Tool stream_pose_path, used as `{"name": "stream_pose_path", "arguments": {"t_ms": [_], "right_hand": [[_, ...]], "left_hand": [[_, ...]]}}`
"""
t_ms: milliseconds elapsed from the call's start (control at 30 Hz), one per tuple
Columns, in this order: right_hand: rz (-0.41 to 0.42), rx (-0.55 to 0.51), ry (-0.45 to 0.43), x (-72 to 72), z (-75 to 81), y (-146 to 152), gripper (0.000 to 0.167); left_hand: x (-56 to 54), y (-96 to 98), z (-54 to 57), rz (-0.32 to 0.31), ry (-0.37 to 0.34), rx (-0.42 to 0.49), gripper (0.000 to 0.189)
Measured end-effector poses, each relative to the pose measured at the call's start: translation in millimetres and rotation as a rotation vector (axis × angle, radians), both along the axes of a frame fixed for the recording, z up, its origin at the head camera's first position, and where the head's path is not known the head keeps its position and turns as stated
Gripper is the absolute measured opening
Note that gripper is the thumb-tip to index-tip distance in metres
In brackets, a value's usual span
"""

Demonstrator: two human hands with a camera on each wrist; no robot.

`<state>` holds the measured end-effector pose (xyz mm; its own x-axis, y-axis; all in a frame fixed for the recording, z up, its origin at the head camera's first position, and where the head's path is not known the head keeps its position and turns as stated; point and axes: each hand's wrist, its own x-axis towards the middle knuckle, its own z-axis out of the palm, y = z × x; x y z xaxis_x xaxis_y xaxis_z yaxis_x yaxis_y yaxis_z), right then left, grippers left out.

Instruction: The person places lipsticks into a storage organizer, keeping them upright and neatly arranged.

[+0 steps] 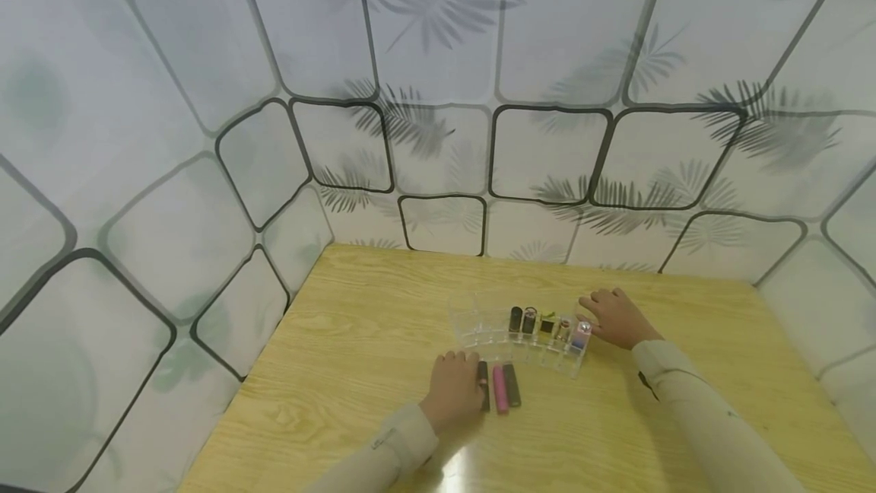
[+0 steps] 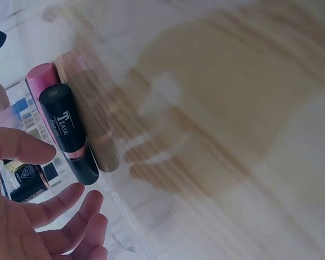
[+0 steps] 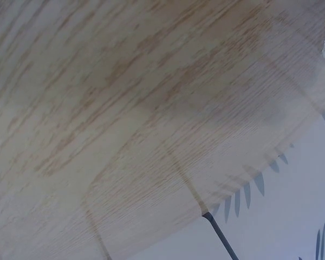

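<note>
My left hand (image 1: 454, 390) is beside a black lipstick tube (image 2: 64, 122) with white lettering. In the left wrist view its thumb and fingers are spread around the tube's near end, with a narrow gap showing. Right of it lie a pink tube (image 1: 501, 389) and a dark tube (image 1: 512, 385), all on the table in front of a clear stepped organizer (image 1: 474, 333). My right hand (image 1: 614, 318) is at the organizer's right end, its fingers loosely bent near a pink and blue bottle (image 1: 581, 335). The right wrist view does not show this hand.
Several small cosmetics stand in the organizer's right part, among them a black tube (image 1: 515, 319) and a small black bottle with a yellow bow (image 1: 547, 322). The wooden table (image 1: 342, 371) meets patterned cloth walls (image 1: 445, 151) at the back and sides.
</note>
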<state>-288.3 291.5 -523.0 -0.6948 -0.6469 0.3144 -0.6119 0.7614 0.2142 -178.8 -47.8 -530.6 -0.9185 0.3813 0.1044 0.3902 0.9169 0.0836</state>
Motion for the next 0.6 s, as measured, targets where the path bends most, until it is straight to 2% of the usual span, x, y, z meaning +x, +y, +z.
{"name": "stream_pose_path", "arguments": {"t_ms": [133, 300, 467, 600], "right_hand": [[0.007, 0.001, 0.006, 0.4, 0.5, 1, 0.049], [0.007, -0.007, 0.012, 1.3, 0.8, 1, 0.049], [0.004, -0.019, 0.011, 2.7, 1.3, -1, 0.037], [-0.004, -0.014, 0.004, 2.8, 1.5, -2, 0.030]], "left_hand": [[-1.5, -0.9, -0.7, 0.015, -0.004, -0.019, 0.025], [-3.5, 0.8, -6.0, 0.015, -0.011, -0.043, 0.029], [-3.5, 5.2, -9.5, 0.003, 0.005, -0.069, 0.027], [-1.8, 9.8, -7.4, 0.023, -0.032, -0.040, 0.028]]}}
